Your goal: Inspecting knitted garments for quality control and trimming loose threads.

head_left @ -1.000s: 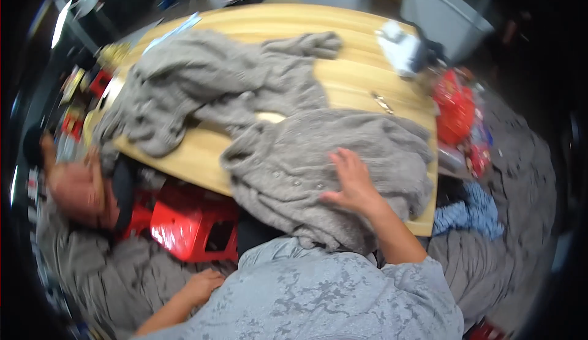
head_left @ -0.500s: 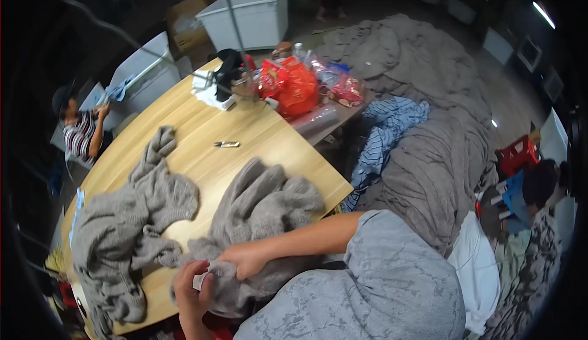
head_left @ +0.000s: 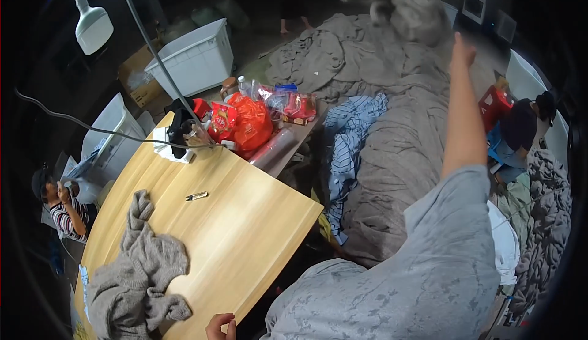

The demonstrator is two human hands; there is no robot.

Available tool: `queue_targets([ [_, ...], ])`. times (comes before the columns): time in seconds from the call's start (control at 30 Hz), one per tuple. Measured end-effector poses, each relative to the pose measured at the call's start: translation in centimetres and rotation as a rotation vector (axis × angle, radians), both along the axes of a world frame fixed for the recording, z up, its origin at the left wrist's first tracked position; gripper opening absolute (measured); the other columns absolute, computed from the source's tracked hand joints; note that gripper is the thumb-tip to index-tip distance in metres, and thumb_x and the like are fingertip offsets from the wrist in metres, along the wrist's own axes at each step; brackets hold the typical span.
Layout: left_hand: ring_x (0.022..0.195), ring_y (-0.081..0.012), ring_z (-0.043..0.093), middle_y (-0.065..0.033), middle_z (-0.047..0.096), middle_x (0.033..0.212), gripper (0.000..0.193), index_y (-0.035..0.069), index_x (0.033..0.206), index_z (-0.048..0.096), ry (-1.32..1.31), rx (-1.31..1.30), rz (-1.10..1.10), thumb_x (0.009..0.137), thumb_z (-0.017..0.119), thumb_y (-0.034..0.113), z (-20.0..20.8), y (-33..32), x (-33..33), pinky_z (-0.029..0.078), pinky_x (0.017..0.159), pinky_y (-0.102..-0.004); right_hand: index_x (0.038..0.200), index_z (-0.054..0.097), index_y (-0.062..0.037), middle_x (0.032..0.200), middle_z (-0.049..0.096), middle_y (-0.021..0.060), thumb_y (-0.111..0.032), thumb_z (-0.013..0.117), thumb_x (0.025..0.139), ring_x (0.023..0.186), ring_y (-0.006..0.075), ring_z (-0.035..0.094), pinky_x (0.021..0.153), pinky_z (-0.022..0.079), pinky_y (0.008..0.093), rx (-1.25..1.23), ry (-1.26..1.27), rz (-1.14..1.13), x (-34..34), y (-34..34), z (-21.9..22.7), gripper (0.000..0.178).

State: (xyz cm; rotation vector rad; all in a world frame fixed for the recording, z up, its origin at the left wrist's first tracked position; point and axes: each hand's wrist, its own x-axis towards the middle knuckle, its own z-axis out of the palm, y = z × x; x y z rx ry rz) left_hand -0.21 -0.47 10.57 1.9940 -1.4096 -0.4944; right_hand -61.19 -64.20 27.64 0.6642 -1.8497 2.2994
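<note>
Large grey fabric heap [head_left: 392,144] on the floor, right of the wooden table [head_left: 245,217]. Above it, a grey garment [head_left: 398,0] in mid-air, bunched, long axis running roughly left to right, just clear of the right hand [head_left: 462,52]; that arm is stretched straight out and upward, fingers loose and gripping nothing. On the table, a grey sweater [head_left: 138,272] lies crumpled, long axis along the near-left edge. Left hand [head_left: 220,326] rests at the table's near edge, fingers curled, empty.

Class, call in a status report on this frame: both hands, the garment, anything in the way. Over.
Right hand raised, open. Grey knitted garment airborne above grey fabric heap. Left hand at wooden table edge, empty, fingers curled. Nothing between.
</note>
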Motion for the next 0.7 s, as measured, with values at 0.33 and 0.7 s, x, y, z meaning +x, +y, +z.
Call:
queue_targets([
  [0.33,0.086,-0.026,0.064,-0.015,0.066,0.092,0.012,-0.002,0.097,0.065,-0.042,-0.033,-0.067,0.086,0.063,0.001,1.6,-2.3,0.4,0.051,0.076,-0.0344,0.091,0.057,-0.0004,0.079,0.058,0.0098,-0.014,0.05,0.094,0.076,0.0176,0.056,0.073,0.047,0.0314,-0.76,0.478,1.212,24.0,26.1,1.7,0.016],
  [0.7,0.078,-0.0289,0.063,-0.0136,0.063,0.083,0.016,0.002,0.089,0.065,-0.086,-0.067,0.06,0.073,0.066,-0.002,1.8,-0.4,-0.5,0.05,0.069,-0.0356,0.096,0.057,-0.0051,0.081,0.058,0.008,-0.019,0.047,0.093,0.072,0.0168,0.056,0.067,0.045,0.0295,-1.469,0.995,1.386,34.2,36.9,6.2,0.017],
])
